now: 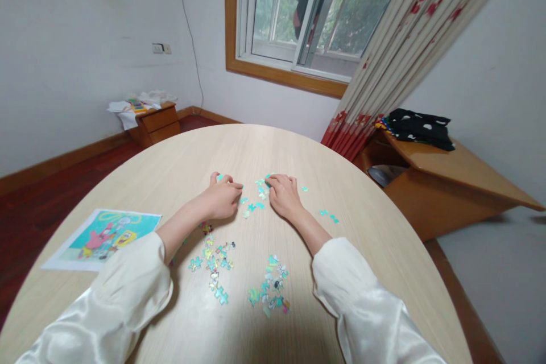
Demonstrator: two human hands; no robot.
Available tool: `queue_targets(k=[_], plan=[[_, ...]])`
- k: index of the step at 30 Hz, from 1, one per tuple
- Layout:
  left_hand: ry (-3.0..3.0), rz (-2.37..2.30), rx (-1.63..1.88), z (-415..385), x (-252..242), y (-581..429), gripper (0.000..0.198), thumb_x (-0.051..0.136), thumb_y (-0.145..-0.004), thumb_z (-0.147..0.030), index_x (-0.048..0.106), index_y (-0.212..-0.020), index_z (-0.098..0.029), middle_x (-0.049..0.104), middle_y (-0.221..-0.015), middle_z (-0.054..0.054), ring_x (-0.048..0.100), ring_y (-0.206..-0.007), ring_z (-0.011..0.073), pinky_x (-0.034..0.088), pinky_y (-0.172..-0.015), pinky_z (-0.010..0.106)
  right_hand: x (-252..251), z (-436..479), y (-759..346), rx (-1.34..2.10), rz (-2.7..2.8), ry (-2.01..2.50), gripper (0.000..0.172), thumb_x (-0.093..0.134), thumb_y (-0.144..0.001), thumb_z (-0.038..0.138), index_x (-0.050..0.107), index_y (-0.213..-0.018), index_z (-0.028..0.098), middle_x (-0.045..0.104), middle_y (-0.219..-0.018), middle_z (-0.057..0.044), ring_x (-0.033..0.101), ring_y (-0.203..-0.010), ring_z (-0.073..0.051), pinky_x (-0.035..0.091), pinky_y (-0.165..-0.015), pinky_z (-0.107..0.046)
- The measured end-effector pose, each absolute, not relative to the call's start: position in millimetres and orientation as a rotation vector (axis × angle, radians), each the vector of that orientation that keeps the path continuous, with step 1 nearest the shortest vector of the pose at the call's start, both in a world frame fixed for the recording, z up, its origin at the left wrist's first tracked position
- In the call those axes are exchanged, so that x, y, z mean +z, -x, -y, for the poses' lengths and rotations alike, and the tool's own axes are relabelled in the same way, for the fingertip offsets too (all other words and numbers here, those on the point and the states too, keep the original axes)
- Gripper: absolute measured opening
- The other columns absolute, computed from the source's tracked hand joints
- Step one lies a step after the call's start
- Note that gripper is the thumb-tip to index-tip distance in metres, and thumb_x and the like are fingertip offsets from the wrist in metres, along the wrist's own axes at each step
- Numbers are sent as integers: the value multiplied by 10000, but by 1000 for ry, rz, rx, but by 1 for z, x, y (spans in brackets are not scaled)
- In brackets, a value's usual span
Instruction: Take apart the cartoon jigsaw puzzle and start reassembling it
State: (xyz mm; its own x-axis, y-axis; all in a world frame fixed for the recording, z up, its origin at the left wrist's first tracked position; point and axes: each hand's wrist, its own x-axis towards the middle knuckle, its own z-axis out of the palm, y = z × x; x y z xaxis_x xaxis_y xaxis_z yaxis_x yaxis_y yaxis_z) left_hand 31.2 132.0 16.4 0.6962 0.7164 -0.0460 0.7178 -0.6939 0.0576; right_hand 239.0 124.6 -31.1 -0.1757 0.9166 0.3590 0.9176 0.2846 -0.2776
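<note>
In the head view, the left hand [224, 198] and right hand [285, 193] reach over the worktop [298, 145], with jigsaw pieces [251, 207] scattered between and around them. The left fingers are loosely curled, the right ones bent beside a small cluster; whether either grips a piece I cannot tell. Light, flat fingertip pressure should suit handling here, with sleeves [132, 281] kept off the nearer pieces. The pieces look thin, knobbed and mostly turquoise; the round top is pale wood-grain, the sleeves satiny, the cartoon sheet [108, 236] flat.
</note>
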Motion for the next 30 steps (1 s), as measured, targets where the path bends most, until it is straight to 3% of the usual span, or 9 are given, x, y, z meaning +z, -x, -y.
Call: queue_targets(k=[10,16,21,30], plan=[[-2775,-1269,-38,-143,21,-22,312,398,-725,-60,678,-756,-193,700,-959,81,489,-1077,287,200,-956,570,-28,-118,-229,46,2250,1588,418,396,-836,88,651,-1148,200,563,-1238,-133,445,-1177,-251,278,-967,-460],[-2840,-1202,71,-140,25,-24,318,397,-730,-92,693,-786,-194,676,-1115,86,490,-1051,281,241,-893,510,-28,-119,-229,30,2240,1554,437,386,-849,80,612,-1203,201,561,-1257,-122,446,-1183,-240,264,-979,-445],[-2810,-1057,-117,-124,35,-34,282,423,-703,-118,683,-781,-194,705,-940,102,498,-978,294,248,-870,495,-29,-122,-235,11,2156,1566,395,383,-849,64,654,-1109,190,590,-1202,-126,477,-1140,-233,272,-966,-436],[-2848,-1232,-119,-128,20,-34,315,412,-750,-133,661,-943,-153,632,-1149,149,502,-1017,323,273,-852,503,-32,-122,-236,78,2252,1377,356,395,-822,31,686,-937,199,616,-1123,-88,496,-1104,-196,278,-954,-398]])
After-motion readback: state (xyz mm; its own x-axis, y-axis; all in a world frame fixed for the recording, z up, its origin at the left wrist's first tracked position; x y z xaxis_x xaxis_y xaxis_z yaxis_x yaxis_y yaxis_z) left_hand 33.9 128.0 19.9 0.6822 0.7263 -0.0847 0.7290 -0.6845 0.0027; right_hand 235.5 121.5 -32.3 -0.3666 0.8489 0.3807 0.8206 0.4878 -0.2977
